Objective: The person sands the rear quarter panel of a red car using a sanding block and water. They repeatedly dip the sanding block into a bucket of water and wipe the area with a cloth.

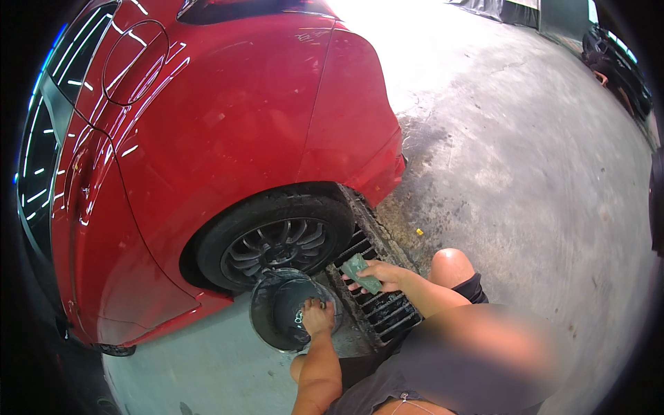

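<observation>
Clearly, the right hand [384, 275] grips a green block [360, 271] between thumb and fingers, its long axis slanting down rightward above the grate [394, 315]; leftward, the left hand [318, 317] (fingers curled, any hold unclear) is at the bucket's [260, 317] mouth.

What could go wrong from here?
The green pad in the right hand appears over the floor grate; if it slips, it might land on the bars and pick up grit.

The dark bucket sits close to the wheel; a knock from the left hand, at its mouth, might tip it.
</observation>
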Tool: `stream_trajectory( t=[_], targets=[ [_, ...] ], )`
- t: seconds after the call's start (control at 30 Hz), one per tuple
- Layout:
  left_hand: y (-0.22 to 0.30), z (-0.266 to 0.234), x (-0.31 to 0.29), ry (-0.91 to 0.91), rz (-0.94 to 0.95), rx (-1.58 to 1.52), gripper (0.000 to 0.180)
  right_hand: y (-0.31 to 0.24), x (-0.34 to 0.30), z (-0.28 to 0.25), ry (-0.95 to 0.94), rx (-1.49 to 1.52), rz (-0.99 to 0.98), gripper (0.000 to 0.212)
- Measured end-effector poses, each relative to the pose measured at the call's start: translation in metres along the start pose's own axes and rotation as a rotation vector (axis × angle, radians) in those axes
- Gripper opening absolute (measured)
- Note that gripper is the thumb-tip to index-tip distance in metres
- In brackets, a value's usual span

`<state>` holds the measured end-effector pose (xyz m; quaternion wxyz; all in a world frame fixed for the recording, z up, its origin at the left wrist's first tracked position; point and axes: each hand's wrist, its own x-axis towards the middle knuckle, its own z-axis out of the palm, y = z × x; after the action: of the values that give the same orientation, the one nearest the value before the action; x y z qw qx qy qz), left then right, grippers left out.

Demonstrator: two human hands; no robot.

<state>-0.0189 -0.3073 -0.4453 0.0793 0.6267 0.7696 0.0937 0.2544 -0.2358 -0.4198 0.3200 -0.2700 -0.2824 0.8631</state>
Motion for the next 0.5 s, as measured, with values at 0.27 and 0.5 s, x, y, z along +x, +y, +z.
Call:
stream_trajectory(
  t=[0.27, 0.5],
  targets=[
    [-0.019, 0.015, 0.001, 0.012, 0.019, 0.0, 0.042, -0.071, -0.001, 0.031, 0.58, -0.988, -0.623, 0.042],
    [-0.004, 0.001, 0.005, -0.021, -0.031, -0.001, 0.043, -0.284, -0.045, 0.15, 0.589, -0.95, -1.275, 0.046]
  ],
)
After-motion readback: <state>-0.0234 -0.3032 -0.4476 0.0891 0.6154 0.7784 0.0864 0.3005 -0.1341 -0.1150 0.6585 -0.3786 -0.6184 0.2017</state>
